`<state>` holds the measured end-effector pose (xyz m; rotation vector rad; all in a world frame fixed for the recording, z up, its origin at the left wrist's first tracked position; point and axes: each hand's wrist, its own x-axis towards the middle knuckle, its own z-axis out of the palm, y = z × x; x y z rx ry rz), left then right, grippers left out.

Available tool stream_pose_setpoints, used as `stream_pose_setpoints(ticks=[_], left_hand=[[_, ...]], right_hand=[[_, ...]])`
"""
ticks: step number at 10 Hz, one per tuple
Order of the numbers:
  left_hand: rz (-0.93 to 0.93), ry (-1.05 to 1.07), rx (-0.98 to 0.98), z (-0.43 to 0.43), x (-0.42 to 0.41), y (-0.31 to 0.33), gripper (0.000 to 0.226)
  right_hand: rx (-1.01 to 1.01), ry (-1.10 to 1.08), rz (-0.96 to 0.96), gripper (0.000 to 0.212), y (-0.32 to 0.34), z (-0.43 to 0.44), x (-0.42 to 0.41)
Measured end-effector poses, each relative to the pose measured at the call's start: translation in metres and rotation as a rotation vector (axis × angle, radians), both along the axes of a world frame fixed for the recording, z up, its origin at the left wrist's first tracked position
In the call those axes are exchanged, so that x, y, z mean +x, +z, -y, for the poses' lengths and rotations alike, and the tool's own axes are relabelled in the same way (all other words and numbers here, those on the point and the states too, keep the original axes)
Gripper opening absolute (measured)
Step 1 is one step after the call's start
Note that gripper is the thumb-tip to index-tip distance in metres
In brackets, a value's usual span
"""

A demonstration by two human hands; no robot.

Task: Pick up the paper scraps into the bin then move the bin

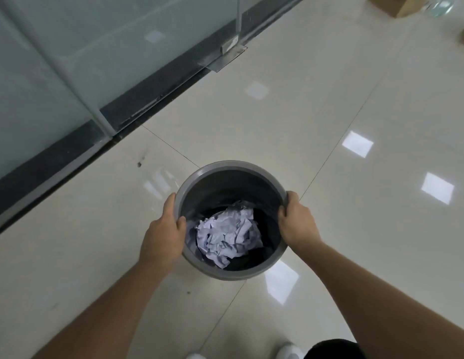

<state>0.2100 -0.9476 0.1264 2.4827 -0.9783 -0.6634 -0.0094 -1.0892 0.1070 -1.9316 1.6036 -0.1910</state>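
A round grey bin (225,168) is in the middle of the view, above the pale tiled floor. Crumpled white paper scraps (227,237) lie in a heap at its bottom. My left hand (164,233) grips the rim on the left side, thumb inside the bin. My right hand (295,220) grips the rim on the right side, thumb also hooked over the edge. I cannot tell whether the bin rests on the floor or hangs just above it.
A frosted glass wall (70,60) with a dark base strip (158,99) runs diagonally along the left. A metal door hinge plate (223,58) sits on the floor by it. Cardboard boxes (404,6) stand at the far top right. My white shoes (287,351) show at the bottom.
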Motion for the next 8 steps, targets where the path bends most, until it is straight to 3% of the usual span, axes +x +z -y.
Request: stream_pose_setpoints(ticks=[2,8], left_hand=[[0.027,-0.003,-0.035,0.011,0.012,-0.046,0.058],[0.070,0.017,0.035,0.011,0.020,-0.090,0.059]], right_hand=[[-0.026,0.009,0.055,0.016,-0.042,0.014,0.013],[0.001,0.053,0.051,0.024,-0.070,0.016,0.022]])
